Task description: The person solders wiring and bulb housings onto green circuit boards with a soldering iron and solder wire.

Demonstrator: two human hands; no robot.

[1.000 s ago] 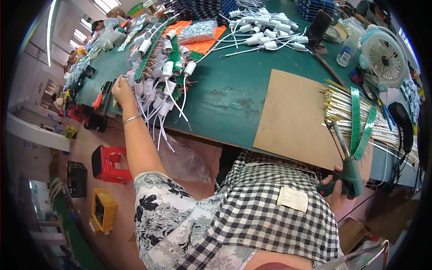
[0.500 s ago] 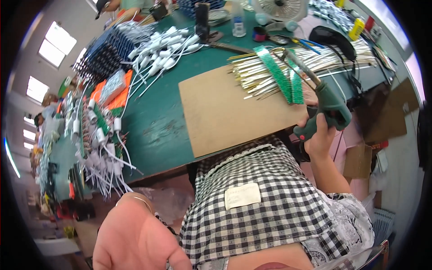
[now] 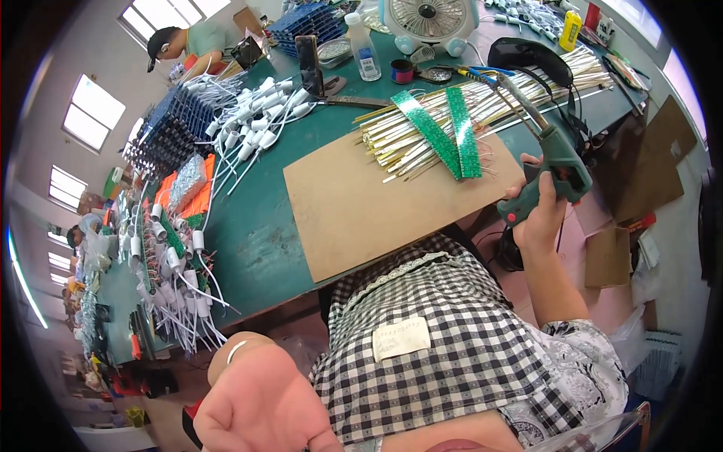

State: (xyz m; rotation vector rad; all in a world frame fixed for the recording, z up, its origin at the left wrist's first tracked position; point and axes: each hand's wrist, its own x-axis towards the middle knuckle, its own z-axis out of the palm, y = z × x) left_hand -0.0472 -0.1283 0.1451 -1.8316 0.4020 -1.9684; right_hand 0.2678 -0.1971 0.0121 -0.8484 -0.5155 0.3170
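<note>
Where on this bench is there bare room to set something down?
Two patches look free: the brown board left of the pale strips, and the green tabletop between that board and the wired white sockets at left. Crowded: the back, around bottle and fan, and the board's right edge, where the right hand holds a green tool.

Green counter point(image 3: 256, 245), bearing a flat brown board point(image 3: 354, 211). From that board, white corded lamp sockets point(image 3: 172, 258) lie between 8 and 9 o'clock, more at 10; a desk fan point(image 3: 429, 21) stands near 12.
</note>
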